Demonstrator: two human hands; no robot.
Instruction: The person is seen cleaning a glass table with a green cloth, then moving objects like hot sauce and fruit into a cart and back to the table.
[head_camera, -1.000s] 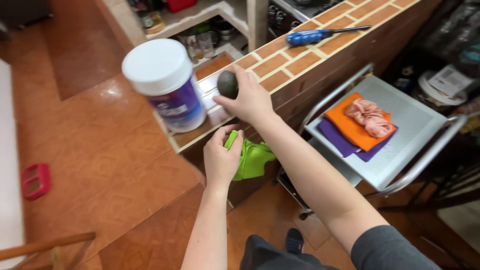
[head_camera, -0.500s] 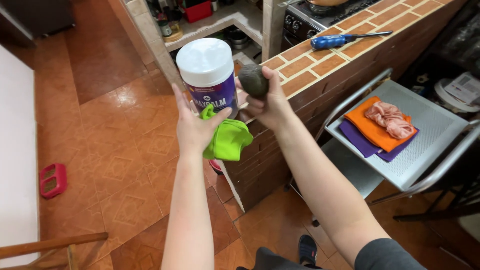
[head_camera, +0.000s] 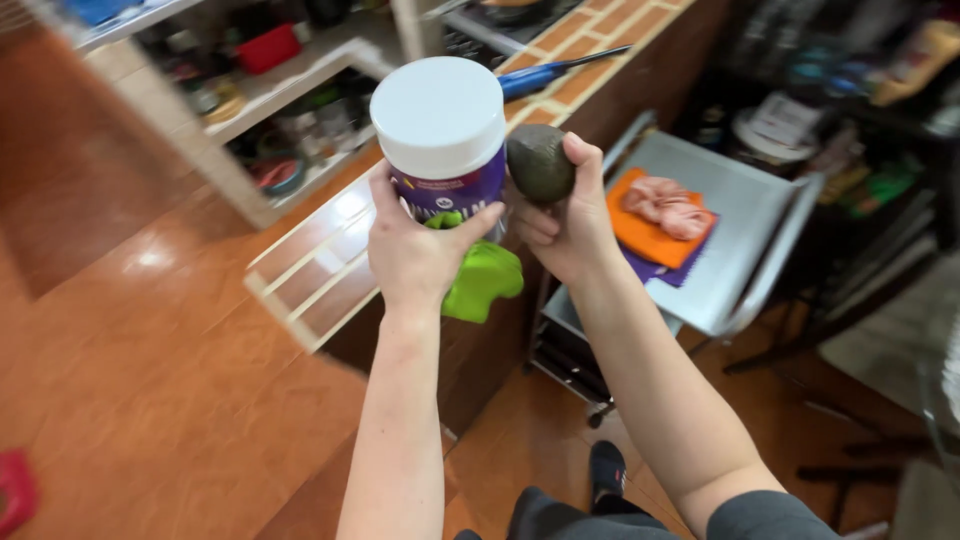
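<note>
Above counter: left hand (head_camera: 415, 250) grips one canister (head_camera: 440, 135), one green cloth (head_camera: 480, 280); right hand (head_camera: 565, 225) clasps one avocado (head_camera: 540, 162).

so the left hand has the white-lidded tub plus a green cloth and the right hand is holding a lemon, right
Not quite. The head view shows the right hand holding a dark green avocado, not a lemon. The rest stands: the left hand grips the white-lidded tub with the green cloth tucked under its fingers.

Brick-tiled counter (head_camera: 330, 270) carries a blue-handled tool (head_camera: 545, 75), perhaps.
</note>
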